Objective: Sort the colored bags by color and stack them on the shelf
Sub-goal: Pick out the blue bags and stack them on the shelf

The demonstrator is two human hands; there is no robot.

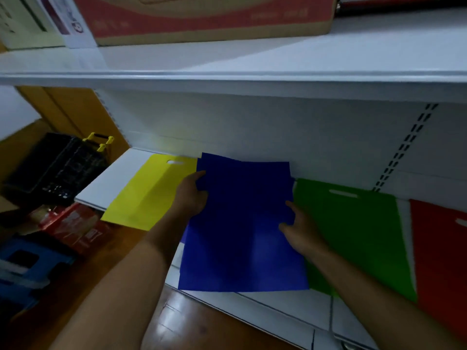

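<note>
Flat fabric bags lie in a row on a white shelf [290, 309]: yellow bag [149, 193] at the left, blue bag [242, 223] in the middle, green bag [353, 231] to its right, red bag [442, 261] at the far right. The blue bag hangs over the shelf's front edge, and more blue fabric shows beneath it. My left hand [193, 195] grips the blue bag's left edge. My right hand [298, 226] rests on its right edge with the fingers curled at the fabric.
An upper white shelf [227, 79] overhangs, carrying a red and brown cardboard box [207, 18]. Left of the shelving stand a black crate [55, 165], a red box [73, 223] and blue stools [27, 263] on a wooden floor [177, 322].
</note>
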